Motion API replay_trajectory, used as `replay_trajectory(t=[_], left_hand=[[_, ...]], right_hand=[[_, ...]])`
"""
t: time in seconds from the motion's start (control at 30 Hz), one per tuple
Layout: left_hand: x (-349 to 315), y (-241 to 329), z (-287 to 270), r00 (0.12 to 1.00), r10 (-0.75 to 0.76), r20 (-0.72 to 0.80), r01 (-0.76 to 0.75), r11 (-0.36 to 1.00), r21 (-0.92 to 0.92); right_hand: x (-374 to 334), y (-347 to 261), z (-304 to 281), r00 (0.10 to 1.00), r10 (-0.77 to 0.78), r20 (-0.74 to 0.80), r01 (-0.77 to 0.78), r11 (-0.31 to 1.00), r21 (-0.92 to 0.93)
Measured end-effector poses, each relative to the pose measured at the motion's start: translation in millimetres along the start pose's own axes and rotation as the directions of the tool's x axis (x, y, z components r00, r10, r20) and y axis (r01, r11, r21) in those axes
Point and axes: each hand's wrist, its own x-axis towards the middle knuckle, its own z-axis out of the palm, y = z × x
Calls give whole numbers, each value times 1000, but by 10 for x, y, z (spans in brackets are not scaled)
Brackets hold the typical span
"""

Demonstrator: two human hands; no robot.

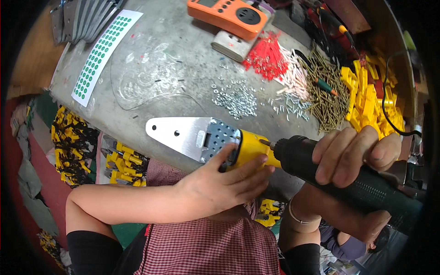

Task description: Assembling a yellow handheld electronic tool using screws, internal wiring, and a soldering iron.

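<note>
My left hand [224, 185] is closed round a yellow plastic part [251, 142] near the bench's front edge. Out of the part's left end sticks a tapered silver metal plate [178, 130] with two round holes, joined to a grey perforated metal piece [222, 140]. My right hand [353, 156] grips a black electric screwdriver [298, 155] from above, its body slanting down to the right. The tool's bit meets the yellow part close to my left fingertips. Whether a screw sits under the bit is too small to tell.
Behind the work lie metal nuts or washers [236, 100], red pieces [268, 57], brass-coloured screws [327, 91] and yellow plastic parts [366, 98]. An orange meter [229, 18] stands at the back, a green-dotted sticker sheet [107, 57] at left. Another person [343, 243] shows at lower right.
</note>
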Motion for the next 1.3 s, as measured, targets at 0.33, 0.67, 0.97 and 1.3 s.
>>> replay_trajectory(t=[0.33, 0.67, 0.97, 1.3], left_hand=[[-52, -113, 178, 989, 28, -148, -65, 968, -244], [-33, -111, 198, 983, 44, -179, -73, 985, -156], [81, -113, 201, 991, -19, -131, 1, 991, -132], [141, -369, 105, 974, 158, -162, -148, 987, 68]], right_hand=[[9, 315, 295, 978, 137, -159, -153, 984, -92], [121, 367, -19, 975, 195, 110, -206, 974, 98], [159, 326, 454, 932, 78, -354, -174, 954, -245], [-311, -202, 171, 848, 215, 484, -296, 950, 98]])
